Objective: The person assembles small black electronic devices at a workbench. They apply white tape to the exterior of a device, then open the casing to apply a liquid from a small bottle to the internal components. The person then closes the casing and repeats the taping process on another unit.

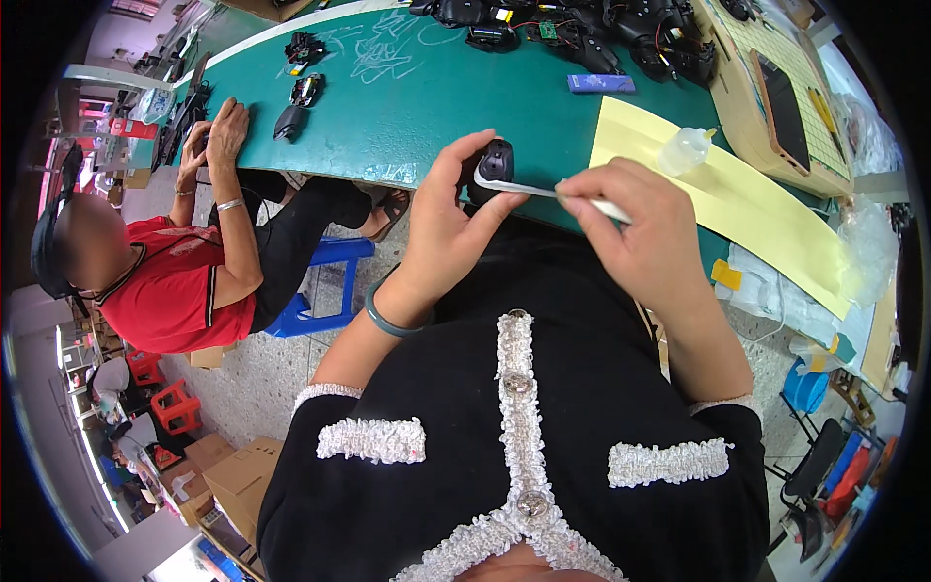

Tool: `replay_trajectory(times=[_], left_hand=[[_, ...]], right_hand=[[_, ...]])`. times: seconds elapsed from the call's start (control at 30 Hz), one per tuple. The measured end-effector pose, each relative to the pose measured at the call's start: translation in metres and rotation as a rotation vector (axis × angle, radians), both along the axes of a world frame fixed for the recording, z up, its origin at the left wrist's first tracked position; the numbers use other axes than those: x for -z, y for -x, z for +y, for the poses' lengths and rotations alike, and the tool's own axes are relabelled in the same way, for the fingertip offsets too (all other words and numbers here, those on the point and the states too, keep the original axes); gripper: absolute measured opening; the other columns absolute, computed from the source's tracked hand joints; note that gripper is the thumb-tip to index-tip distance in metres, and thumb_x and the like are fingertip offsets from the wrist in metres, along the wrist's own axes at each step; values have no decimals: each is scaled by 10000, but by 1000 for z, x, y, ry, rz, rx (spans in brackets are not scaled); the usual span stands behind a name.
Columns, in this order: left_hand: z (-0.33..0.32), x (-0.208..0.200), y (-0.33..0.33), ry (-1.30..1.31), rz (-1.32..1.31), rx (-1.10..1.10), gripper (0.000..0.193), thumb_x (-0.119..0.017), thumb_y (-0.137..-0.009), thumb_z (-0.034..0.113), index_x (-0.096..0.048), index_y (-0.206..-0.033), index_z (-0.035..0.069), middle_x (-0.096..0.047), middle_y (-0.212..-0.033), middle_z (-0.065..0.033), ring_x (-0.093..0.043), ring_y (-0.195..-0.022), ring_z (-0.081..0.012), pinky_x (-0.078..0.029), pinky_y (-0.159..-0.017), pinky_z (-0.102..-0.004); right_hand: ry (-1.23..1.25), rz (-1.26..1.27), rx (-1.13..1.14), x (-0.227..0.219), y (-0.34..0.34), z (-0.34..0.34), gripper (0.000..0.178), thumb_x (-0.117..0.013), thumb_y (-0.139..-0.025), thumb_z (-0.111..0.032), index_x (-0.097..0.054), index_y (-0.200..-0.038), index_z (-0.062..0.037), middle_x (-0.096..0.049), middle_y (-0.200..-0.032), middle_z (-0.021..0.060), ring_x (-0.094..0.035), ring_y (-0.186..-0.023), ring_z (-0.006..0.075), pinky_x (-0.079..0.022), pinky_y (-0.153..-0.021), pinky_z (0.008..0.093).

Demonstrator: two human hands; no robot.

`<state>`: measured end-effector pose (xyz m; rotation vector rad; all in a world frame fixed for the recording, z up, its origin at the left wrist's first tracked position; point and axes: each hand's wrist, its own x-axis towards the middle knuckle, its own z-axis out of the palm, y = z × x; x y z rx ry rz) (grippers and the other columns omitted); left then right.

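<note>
My left hand (448, 215) grips a small rounded black plastic part (497, 160) between thumb and fingers, just over the near table edge. In my right hand (642, 221) a slim white stick (609, 210) is pinched between thumb and fingers. A white strip (529, 188) runs from those fingertips to the black part and curves along its lower edge. Whether stick and strip are one piece I cannot tell. A small translucent squeeze bottle (685, 151) with a yellowish tip is beyond my right hand, on a yellow sheet (766, 209).
Across the green table (417, 116), a heap of black housings with wires (582, 44) lies at the back. A purple box (601, 83) sits before it. Black parts (291, 122) lie left, near a seated co-worker (184, 281). A cream tray (747, 87) carries a dark phone-like slab (779, 109).
</note>
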<state>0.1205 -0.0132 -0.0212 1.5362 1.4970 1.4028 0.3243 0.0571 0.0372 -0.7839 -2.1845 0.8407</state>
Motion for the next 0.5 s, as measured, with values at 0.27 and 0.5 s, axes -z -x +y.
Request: replay_trajectory(times=[0.27,0.5], left_hand=[[-6,-18,-8,29,-533,390,540,-597,-939,162,-380,-1400,-17,-521,-1327,-204,-514,-1249,-255,-386,-1074,-376],[2,-17,-18,-40,-352,256,400,-501,-963,72,-393,-1340,-9,-557,-1269,-157,-547,-1157,-194,-415,-1013,-329]], right_hand=[[207,89,-104,2,-1,15,91,-681,-816,-103,-699,-879,-39,-686,-823,93,-659,-746,245,-494,-676,322],[282,85,-61,5,1,14,91,-685,-825,-102,-702,-882,-34,-694,-829,92,-659,-748,225,-490,-680,314]])
